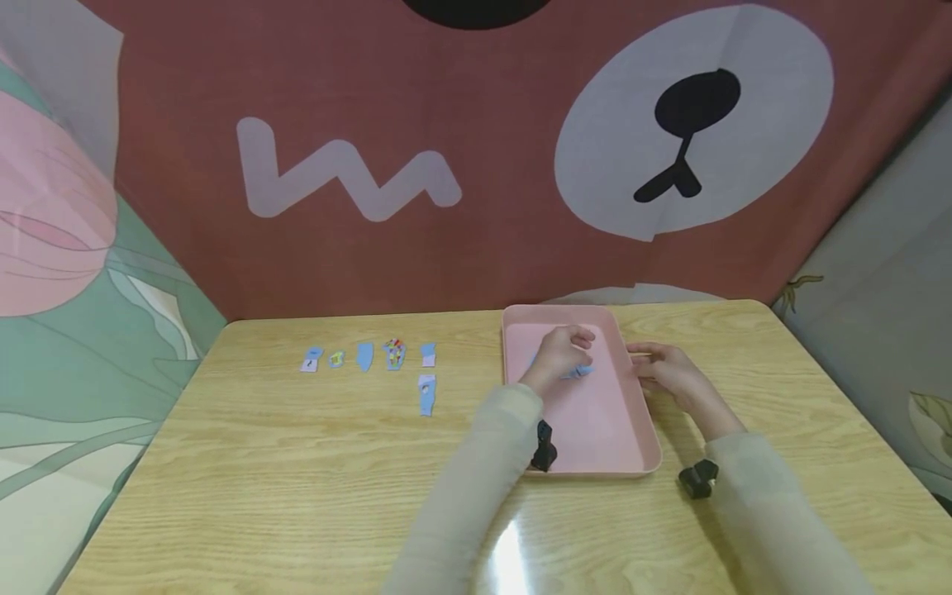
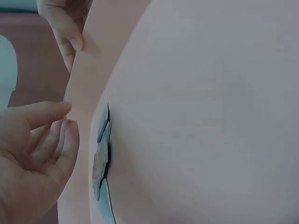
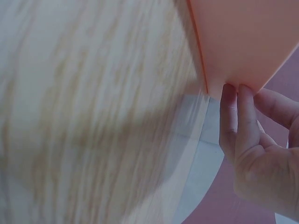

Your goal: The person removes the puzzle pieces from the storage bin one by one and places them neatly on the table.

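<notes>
My left hand (image 1: 559,357) hovers over the pink tray (image 1: 602,446), its fingers loosely bent with nothing between them. In the left wrist view its thumb and fingertips stand apart near the tray wall. Below it, flat blue puzzle pieces (image 1: 580,372) lie in the tray, partly hidden by the hand; in the left wrist view several pieces (image 2: 103,158) sit in a row close to the wall. My right hand (image 1: 669,370) pinches the tray's right rim, one finger over the edge and other fingertips (image 3: 246,95) against the outer wall.
Left of the tray on the wooden table (image 1: 260,479), several small puzzle pieces form a row, among them a plain blue piece (image 1: 364,356) and a multicoloured one (image 1: 395,355). A blue and white piece (image 1: 427,395) lies nearer the front. A brown printed cloth (image 1: 506,248) hangs behind.
</notes>
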Demonstrator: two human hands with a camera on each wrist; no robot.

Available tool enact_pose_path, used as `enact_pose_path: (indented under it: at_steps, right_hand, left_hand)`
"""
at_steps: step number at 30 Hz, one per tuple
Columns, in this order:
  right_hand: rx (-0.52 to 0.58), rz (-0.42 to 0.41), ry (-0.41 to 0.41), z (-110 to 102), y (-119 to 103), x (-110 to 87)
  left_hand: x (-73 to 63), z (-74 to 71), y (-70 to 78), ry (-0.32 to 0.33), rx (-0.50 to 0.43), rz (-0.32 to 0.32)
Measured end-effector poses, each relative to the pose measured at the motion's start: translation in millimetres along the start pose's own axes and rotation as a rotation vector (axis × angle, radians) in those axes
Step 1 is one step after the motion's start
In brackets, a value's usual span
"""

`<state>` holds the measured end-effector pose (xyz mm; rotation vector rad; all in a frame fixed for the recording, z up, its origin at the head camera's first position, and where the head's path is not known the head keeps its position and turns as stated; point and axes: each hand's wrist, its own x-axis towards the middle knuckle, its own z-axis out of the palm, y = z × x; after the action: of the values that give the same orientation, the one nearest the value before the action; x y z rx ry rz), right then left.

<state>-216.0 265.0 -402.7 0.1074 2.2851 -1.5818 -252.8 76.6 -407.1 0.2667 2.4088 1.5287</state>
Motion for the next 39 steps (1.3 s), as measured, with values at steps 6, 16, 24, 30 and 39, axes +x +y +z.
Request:
enact_pose_path:
  at_steps: [6,16,24,30,39]
  right_hand:
    - [-0.009,0.003,0.001,1,2,0.6]
    - [0.005,0.004,-0.008,0,1,1.8]
    - [-0.002,0.002,-0.009,0,0,1.7]
    - [0.015,0.01,0.015,-1,2,2.9]
    - [0.002,-0.001,-0.002,0,1,2.2]
  left_hand:
    - [0.9,-0.6,-11.3,-0.053,0.091,0.011]
    - [2.4,-1.0,-19.0,-0.067,0.285,0.074]
    - [5.1,1.5,-17.3,-0.096,0.451,0.098]
    - [4.7,1.2,-16.5,-0.115,0.465,0.101]
    - [0.0,2.9,-17.2,-0.143,0.489,0.137]
